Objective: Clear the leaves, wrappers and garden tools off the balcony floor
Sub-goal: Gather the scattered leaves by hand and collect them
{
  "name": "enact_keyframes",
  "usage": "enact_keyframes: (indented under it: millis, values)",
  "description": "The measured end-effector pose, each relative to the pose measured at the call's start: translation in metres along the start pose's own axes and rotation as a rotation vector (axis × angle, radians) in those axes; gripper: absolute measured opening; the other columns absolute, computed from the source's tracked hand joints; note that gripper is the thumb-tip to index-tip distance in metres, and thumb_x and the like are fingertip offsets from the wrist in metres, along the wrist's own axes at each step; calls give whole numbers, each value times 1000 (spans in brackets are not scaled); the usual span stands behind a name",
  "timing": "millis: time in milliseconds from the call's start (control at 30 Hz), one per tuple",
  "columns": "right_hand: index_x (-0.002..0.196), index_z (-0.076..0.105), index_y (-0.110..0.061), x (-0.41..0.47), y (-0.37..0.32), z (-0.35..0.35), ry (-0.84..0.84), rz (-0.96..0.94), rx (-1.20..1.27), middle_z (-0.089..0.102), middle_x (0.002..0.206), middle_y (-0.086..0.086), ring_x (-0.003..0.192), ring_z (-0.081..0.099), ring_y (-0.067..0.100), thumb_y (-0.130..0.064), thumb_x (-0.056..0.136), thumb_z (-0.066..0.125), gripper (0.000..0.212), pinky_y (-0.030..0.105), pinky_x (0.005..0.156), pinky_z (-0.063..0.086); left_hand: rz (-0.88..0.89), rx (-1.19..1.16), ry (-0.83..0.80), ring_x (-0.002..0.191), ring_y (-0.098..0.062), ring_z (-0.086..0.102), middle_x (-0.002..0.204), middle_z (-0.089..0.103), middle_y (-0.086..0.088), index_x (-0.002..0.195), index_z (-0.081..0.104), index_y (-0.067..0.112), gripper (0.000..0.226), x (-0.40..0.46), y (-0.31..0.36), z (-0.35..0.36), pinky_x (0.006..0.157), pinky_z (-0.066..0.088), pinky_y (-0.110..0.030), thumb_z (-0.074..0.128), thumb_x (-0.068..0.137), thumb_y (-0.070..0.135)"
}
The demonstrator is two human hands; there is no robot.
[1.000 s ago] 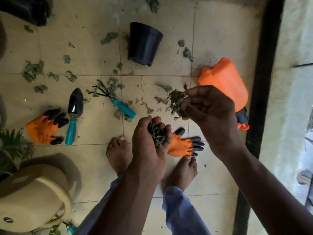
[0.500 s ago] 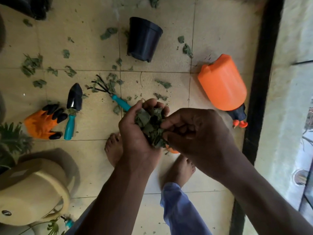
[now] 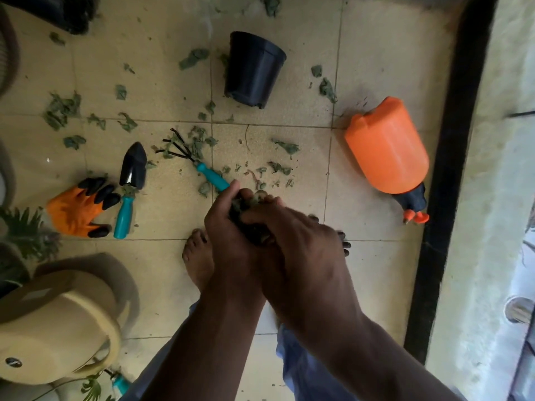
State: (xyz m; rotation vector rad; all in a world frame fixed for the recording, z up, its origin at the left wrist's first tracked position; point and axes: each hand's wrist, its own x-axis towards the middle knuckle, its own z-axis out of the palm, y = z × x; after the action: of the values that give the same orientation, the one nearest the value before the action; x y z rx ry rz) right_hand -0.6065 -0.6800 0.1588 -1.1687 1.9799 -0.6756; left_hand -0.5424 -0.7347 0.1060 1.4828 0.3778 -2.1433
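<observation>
Both hands have closed together since half a second ago: the right hand (image 3: 301, 241), which was feeding leaves into the left, now lies over the left hand (image 3: 228, 227), and the 2 press a wad of leaves (image 3: 246, 206) between them, fingers curled round it. Only a dark green edge of the wad shows at the fingertips.

Just beyond the hands lies the teal-handled hand rake (image 3: 199, 166), its handle end nearly touching the left thumb, with crumbs of leaf around its tines. To the left sit the trowel (image 3: 130, 180) and an orange glove (image 3: 81, 209), touching each other. Further out lie the orange sprayer (image 3: 388, 146) on its side, the tipped black pot (image 3: 252, 68), and scattered leaves (image 3: 62, 111) toward the far left tiles.

By my judgement the job is early: 1 handful gathered, most leaves and every tool still on the floor. No wrappers are visible, and no writing can be read.
</observation>
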Motion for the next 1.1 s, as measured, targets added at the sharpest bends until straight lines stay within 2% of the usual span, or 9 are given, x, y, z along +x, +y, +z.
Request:
enact_keyframes:
  millis: [200,300,367,467,567,733,800,933,1100]
  values:
    - [100,76,-17,3,4,3,108,-78,-258,69,97,1,84,58,25,-16,92,66,12,42,62,50,-30,10,-27,69,-16,60,74,55,-2,77,59,15,38,-1,2,-5,72,50,-29,45,104,38]
    - [97,76,-10,19,17,-2,188,-170,-53,65,97,6,86,60,27,-8,87,59,19,42,68,50,-58,-74,28,74,-16,54,80,50,-2,83,53,18,25,4,5,5,75,43,-26,47,102,34]
    - [92,73,-9,41,38,-8,273,-227,92,64,94,3,82,60,23,-2,75,55,26,40,70,49,-73,-160,60,64,-12,50,76,49,-1,80,52,18,21,8,5,11,63,42,-18,53,97,28]
    - [100,72,-11,98,93,-5,335,-140,-49,69,100,2,86,63,23,-2,77,54,31,42,75,51,-100,-245,73,48,-8,46,67,48,1,71,51,17,22,10,4,21,37,36,-13,59,92,22]
    - [131,63,-12,167,158,12,180,86,-425,62,134,10,121,56,34,-3,86,54,47,42,92,51,-120,-240,57,45,-8,45,64,46,2,66,52,17,24,12,3,31,33,35,-14,62,88,19]
    - [159,24,-20,252,227,24,-63,158,-716,13,168,11,151,18,40,6,82,63,90,57,112,40,-142,-192,11,46,-9,45,62,48,1,63,55,17,27,14,8,43,34,37,-16,63,89,19]
    - [158,23,-24,275,235,25,-86,172,-747,8,169,11,151,16,43,6,81,66,93,60,110,39,-136,-167,5,47,-9,46,62,50,1,62,57,17,25,13,9,46,35,37,-16,65,86,18]
    - [142,41,-15,289,240,25,-91,197,-758,35,146,18,128,41,41,0,80,73,72,55,94,53,-131,-169,27,49,-10,48,63,53,-1,60,61,14,29,13,11,50,36,38,-16,66,88,19]
    - [143,44,-8,236,233,49,-111,171,-669,40,141,17,123,42,36,-5,87,59,58,44,85,55,-133,-166,56,48,-10,46,63,49,0,66,53,18,22,12,13,51,34,36,-15,64,85,18]
